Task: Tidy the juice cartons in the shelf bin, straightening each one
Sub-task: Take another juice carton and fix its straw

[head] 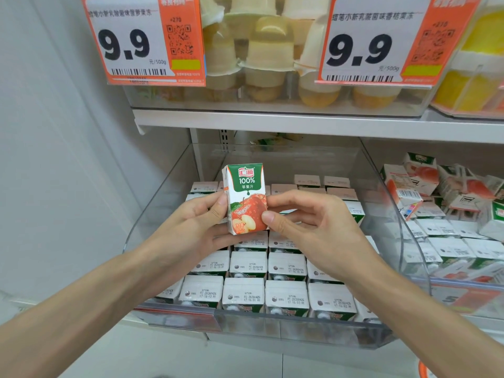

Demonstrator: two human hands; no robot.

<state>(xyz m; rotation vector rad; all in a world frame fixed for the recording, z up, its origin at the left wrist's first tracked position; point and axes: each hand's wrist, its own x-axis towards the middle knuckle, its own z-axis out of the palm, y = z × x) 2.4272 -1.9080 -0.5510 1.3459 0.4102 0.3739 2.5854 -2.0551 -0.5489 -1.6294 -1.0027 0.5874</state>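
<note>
A small apple juice carton (245, 195) with a green top and a red apple picture is held upright above the clear shelf bin (174, 186), front face toward me. My left hand (196, 222) grips its left side and bottom. My right hand (302, 214) pinches its right edge between thumb and fingers. Below them, several juice cartons (245, 294) stand in neat rows in the bin, white tops up with printed dates. Both hands hide some cartons in the middle rows.
A second clear bin (461, 285) to the right holds jumbled cartons (425, 184), some lying tilted on top. The shelf above (272, 121) carries jelly cups (267, 58) and two orange price tags (141, 39). A white wall panel (54, 159) is on the left.
</note>
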